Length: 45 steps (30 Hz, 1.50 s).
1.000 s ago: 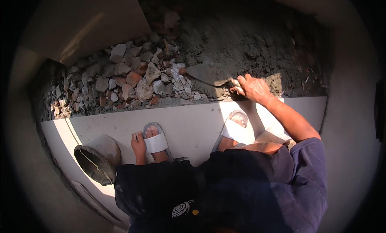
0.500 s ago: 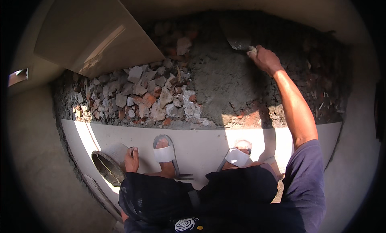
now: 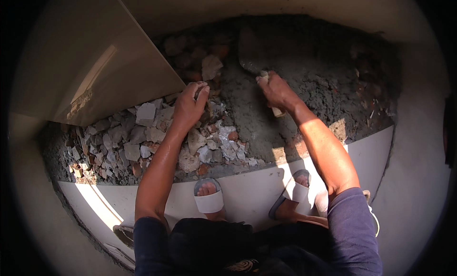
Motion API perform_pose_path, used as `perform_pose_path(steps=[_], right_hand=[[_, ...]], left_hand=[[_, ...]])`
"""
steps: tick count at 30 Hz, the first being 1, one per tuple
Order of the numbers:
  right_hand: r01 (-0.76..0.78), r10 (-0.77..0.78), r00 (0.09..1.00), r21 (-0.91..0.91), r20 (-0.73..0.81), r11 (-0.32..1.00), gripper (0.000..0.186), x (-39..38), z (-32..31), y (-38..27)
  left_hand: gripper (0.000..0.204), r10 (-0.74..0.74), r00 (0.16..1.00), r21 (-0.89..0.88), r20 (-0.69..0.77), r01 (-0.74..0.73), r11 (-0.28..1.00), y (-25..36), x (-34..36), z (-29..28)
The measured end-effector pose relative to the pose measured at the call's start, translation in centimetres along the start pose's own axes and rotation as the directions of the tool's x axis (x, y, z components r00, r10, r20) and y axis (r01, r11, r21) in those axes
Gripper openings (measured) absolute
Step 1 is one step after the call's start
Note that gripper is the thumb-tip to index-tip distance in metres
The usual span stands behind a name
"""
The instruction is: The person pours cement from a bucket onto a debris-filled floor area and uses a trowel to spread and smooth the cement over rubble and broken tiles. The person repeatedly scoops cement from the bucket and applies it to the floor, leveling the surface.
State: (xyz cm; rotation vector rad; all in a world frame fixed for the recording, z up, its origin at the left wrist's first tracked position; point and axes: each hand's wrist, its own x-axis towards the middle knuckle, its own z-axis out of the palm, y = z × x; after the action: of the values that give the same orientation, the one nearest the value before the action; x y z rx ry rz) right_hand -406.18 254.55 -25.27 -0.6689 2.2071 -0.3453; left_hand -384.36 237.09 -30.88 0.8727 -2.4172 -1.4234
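Note:
My right hand (image 3: 280, 94) is closed round the handle of a trowel (image 3: 250, 52), whose dark blade lies over wet grey mortar (image 3: 323, 95) in the shaded upper part of the strip. My left hand (image 3: 190, 104) is raised over broken stone and brick rubble (image 3: 145, 114), just beside the corner of a glossy leaning panel; its fingers are curled round something small that I cannot make out.
The glossy panel (image 3: 100, 47) leans at upper left. My sandalled feet (image 3: 208, 200) stand on a pale tiled ledge (image 3: 250, 192) below the rubble. A bucket (image 3: 123, 235) is partly visible at lower left. Plastered walls (image 3: 412, 109) enclose both sides.
My left hand has risen from beside my left foot to the rubble by the panel. My right hand, with the trowel, has moved leftward and slightly down in view since half a second ago.

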Motion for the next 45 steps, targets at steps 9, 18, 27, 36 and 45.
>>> perform_pose_path(steps=[9,18,27,36,45], right_hand=[[-0.301,0.330,0.943,0.309,-0.043,0.902,0.046,-11.3,1.0,9.5],[-0.267,0.394,0.915,0.609,-0.082,0.747,0.030,-13.9,6.7,12.7],[-0.280,0.415,0.907,0.636,-0.069,0.719,0.033,-13.2,7.8,12.5],[-0.264,0.411,0.904,0.602,-0.119,0.754,0.033,-12.9,8.7,13.4],[-0.285,0.420,0.906,0.655,-0.055,0.700,0.031,-12.4,8.9,13.7]], left_hand=[[0.053,0.272,0.962,0.257,-0.014,-0.260,0.931,-1.5,12.6,8.1],[0.081,0.165,0.982,0.292,0.094,-0.186,0.938,-0.8,15.6,9.1],[0.082,0.136,0.990,0.179,-0.046,-0.126,0.976,-1.6,16.5,9.9],[0.084,-0.037,0.996,-0.039,-0.079,0.034,0.999,-3.5,17.4,6.9],[0.060,0.187,0.980,0.672,-0.065,-0.095,0.734,-2.3,16.6,7.4]])
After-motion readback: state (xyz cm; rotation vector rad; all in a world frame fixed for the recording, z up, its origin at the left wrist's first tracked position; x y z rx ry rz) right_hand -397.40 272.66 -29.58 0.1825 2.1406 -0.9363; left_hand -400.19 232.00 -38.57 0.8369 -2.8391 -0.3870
